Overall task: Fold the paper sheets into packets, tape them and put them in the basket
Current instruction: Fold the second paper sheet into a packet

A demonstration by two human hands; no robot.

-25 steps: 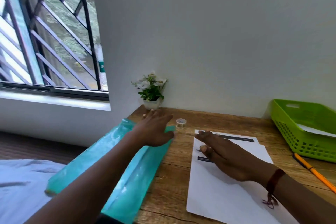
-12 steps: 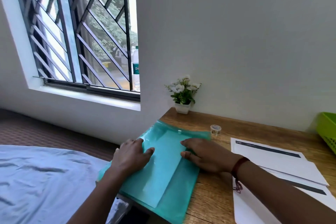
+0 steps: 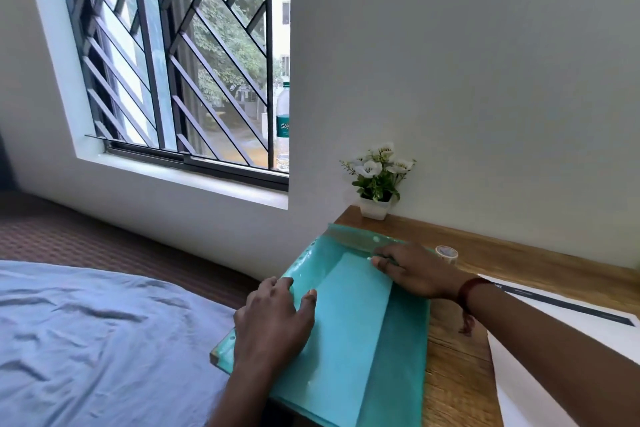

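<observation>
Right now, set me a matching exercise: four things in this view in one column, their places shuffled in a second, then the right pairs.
Things
1. teal folder
2. roll of tape
3. flower pot
4. water bottle

Places
A. at the right edge of the window
B. far left corner of the desk, by the wall
C. touched by the left hand and the right hand
D. on the desk, just beyond the right hand

Pairs: 1-C, 2-D, 3-B, 4-A
</observation>
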